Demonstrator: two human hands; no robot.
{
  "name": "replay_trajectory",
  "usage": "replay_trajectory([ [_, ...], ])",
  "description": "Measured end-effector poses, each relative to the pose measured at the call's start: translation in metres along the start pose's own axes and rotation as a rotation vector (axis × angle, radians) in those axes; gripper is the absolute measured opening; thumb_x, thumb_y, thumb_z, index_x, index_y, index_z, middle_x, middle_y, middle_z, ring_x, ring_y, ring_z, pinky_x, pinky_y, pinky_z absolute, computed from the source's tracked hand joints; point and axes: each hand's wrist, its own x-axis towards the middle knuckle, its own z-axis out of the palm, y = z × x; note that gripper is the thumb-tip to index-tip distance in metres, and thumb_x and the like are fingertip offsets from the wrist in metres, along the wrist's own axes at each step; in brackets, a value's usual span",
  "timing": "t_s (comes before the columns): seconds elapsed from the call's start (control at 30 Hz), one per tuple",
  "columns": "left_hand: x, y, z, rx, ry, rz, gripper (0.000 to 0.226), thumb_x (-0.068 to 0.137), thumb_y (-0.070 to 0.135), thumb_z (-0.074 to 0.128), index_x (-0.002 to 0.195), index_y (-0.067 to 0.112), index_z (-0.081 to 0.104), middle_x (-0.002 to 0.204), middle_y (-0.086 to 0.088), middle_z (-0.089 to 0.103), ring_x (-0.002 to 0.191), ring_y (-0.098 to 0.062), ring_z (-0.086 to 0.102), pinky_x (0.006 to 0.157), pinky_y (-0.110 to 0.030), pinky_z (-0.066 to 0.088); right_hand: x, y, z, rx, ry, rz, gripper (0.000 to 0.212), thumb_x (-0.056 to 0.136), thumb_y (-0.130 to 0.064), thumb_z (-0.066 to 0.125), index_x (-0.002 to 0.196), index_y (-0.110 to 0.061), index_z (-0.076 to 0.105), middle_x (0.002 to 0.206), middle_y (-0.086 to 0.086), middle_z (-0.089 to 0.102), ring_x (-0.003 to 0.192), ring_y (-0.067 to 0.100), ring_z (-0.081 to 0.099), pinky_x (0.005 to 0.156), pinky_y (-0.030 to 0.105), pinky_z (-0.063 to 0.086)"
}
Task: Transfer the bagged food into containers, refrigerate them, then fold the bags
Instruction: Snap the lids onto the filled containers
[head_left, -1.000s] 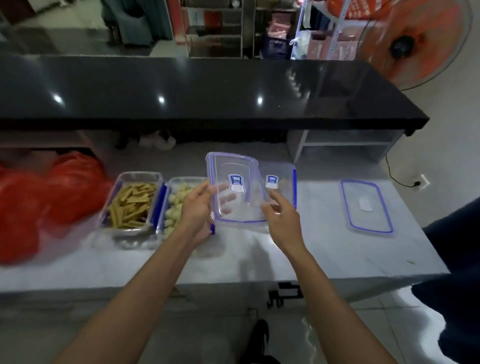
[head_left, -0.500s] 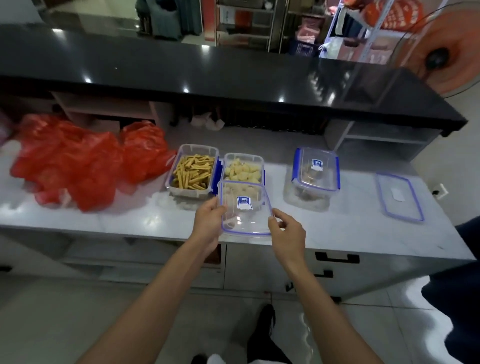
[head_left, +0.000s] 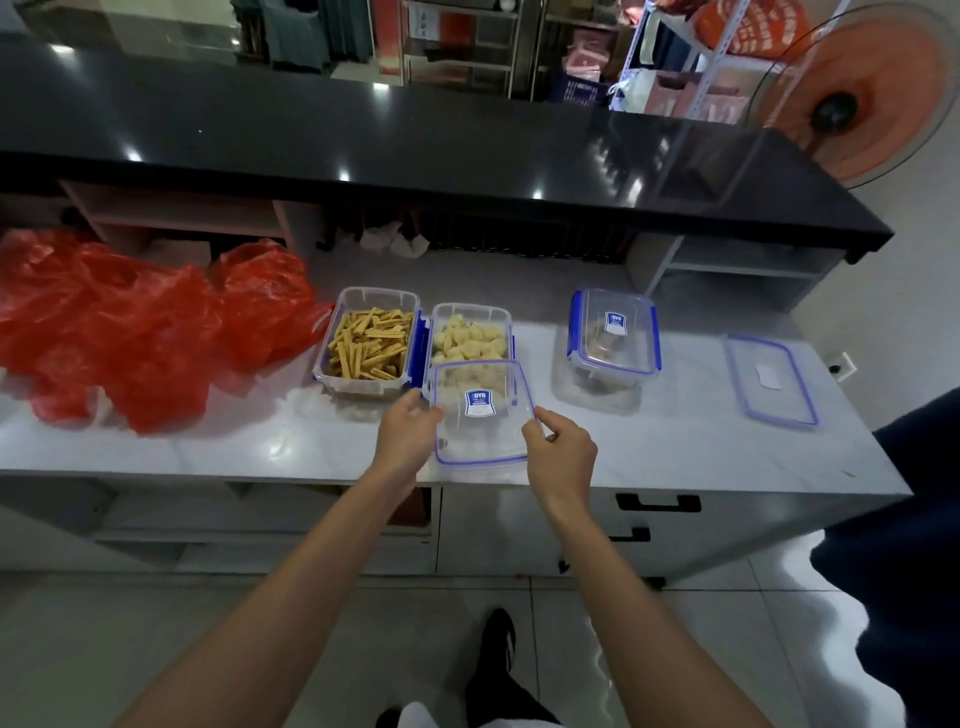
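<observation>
Lid (head_left: 483, 415) now nearer the counter (head_left: 649, 447) edge, pinched between both hands, perhaps above it.

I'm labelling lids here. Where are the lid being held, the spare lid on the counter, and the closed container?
held lid (head_left: 480, 415), head view, centre near its sticker
spare lid (head_left: 771, 382), head view, clear middle panel
closed container (head_left: 614, 332), head view, its lid top

Head-mounted, single wide-angle view, looking forward and steeply down over the grey counter (head_left: 675, 452) from standing height. Close enough for both forearms to fill the lower frame (shoe and floor tiles visible beneath). Facing the black upper ledge (head_left: 415, 140), shelving and an orange fan (head_left: 852, 98) beyond.
</observation>
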Motion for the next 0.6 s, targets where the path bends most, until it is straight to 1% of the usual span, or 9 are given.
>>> replay_trajectory([
  [0.03, -0.001, -0.002, 0.0, 0.035, 0.017, 0.025, 0.024, 0.102, 0.014, 0.055, 0.121, 0.026, 0.062, 0.118, 0.006, 0.067, 0.104, -0.017, 0.066, 0.09, -0.046, 0.059, 0.003, 0.0, 0.002, 0.006, 0.006, 0.004, 0.035, 0.093, -0.017, 0.059, 0.126, -0.009, 0.068, 0.111, 0.003, 0.073, 0.086, 0.015, 0.066, 0.079, 0.015, 0.049],
  [0.1, 0.0, -0.008, 0.001, 0.149, 0.035, 0.091, 0.038, 0.101, 0.015, 0.057, 0.138, 0.024, 0.058, 0.126, 0.005, 0.064, 0.112, -0.016, 0.063, 0.095, -0.041, 0.057, 0.008, -0.001, 0.006, 0.007, 0.015, -0.006, 0.03, 0.093, -0.014, 0.06, 0.119, -0.005, 0.071, 0.101, 0.004, 0.074, 0.085, 0.018, 0.066, 0.068, 0.004, 0.044],
  [0.13, 0.001, -0.01, 0.002, 0.193, 0.041, 0.127, 0.042, 0.101, 0.015, 0.058, 0.143, 0.022, 0.055, 0.13, 0.006, 0.061, 0.116, -0.015, 0.059, 0.096, -0.038, 0.056, 0.01, -0.002, 0.007, 0.001, 0.015, -0.016, 0.027, 0.094, -0.013, 0.059, 0.116, -0.004, 0.072, 0.099, 0.002, 0.073, 0.084, 0.019, 0.065, 0.063, 0.002, 0.043],
  [0.23, 0.008, -0.01, 0.004, 0.256, 0.048, 0.217, 0.045, 0.101, 0.012, 0.059, 0.145, 0.02, 0.053, 0.136, 0.009, 0.056, 0.12, -0.006, 0.048, 0.097, -0.03, 0.052, 0.019, 0.002, 0.013, -0.012, -0.008, -0.044, 0.028, 0.097, -0.015, 0.058, 0.12, -0.006, 0.071, 0.104, 0.002, 0.07, 0.084, 0.016, 0.064, 0.06, 0.0, 0.042],
  [0.33, 0.018, -0.007, 0.005, 0.293, 0.047, 0.222, 0.047, 0.101, 0.009, 0.059, 0.147, 0.018, 0.051, 0.144, 0.005, 0.054, 0.124, -0.005, 0.045, 0.101, -0.032, 0.051, 0.03, 0.007, 0.019, -0.027, -0.035, -0.064, 0.027, 0.098, -0.019, 0.057, 0.121, -0.013, 0.071, 0.104, -0.001, 0.067, 0.076, 0.01, 0.059, 0.059, 0.007, 0.044],
  [0.4, 0.025, -0.007, 0.005, 0.308, 0.043, 0.22, 0.047, 0.101, 0.008, 0.058, 0.146, 0.018, 0.051, 0.144, 0.004, 0.054, 0.126, -0.006, 0.046, 0.103, -0.033, 0.051, 0.038, 0.006, 0.021, -0.039, -0.058, -0.084, 0.027, 0.099, -0.019, 0.056, 0.122, -0.012, 0.07, 0.104, -0.004, 0.062, 0.078, 0.01, 0.06, 0.06, 0.006, 0.044],
  [0.5, 0.039, -0.009, 0.004, 0.356, 0.034, 0.214, 0.047, 0.101, 0.009, 0.057, 0.147, 0.019, 0.051, 0.145, 0.007, 0.053, 0.133, -0.012, 0.046, 0.108, -0.039, 0.049, 0.052, 0.006, 0.025, -0.055, -0.088, -0.094, 0.032, 0.1, -0.018, 0.057, 0.13, -0.009, 0.065, 0.116, -0.003, 0.061, 0.082, 0.01, 0.061, 0.061, -0.001, 0.042],
  [0.57, 0.048, -0.009, 0.006, 0.402, 0.028, 0.225, 0.048, 0.102, 0.009, 0.056, 0.148, 0.02, 0.05, 0.148, 0.008, 0.05, 0.138, -0.014, 0.044, 0.11, -0.04, 0.047, 0.061, 0.007, 0.027, -0.078, -0.107, -0.108, 0.034, 0.1, -0.02, 0.057, 0.131, -0.011, 0.064, 0.119, -0.004, 0.061, 0.078, 0.007, 0.061, 0.062, 0.0, 0.043],
  [0.6, 0.053, -0.009, 0.007, 0.426, 0.03, 0.236, 0.049, 0.102, 0.009, 0.054, 0.149, 0.019, 0.048, 0.152, 0.006, 0.047, 0.141, -0.015, 0.041, 0.112, -0.037, 0.045, 0.064, 0.008, 0.028, -0.088, -0.116, -0.118, 0.033, 0.1, -0.022, 0.056, 0.131, -0.012, 0.065, 0.12, -0.005, 0.062, 0.077, 0.007, 0.062, 0.063, 0.001, 0.044],
])
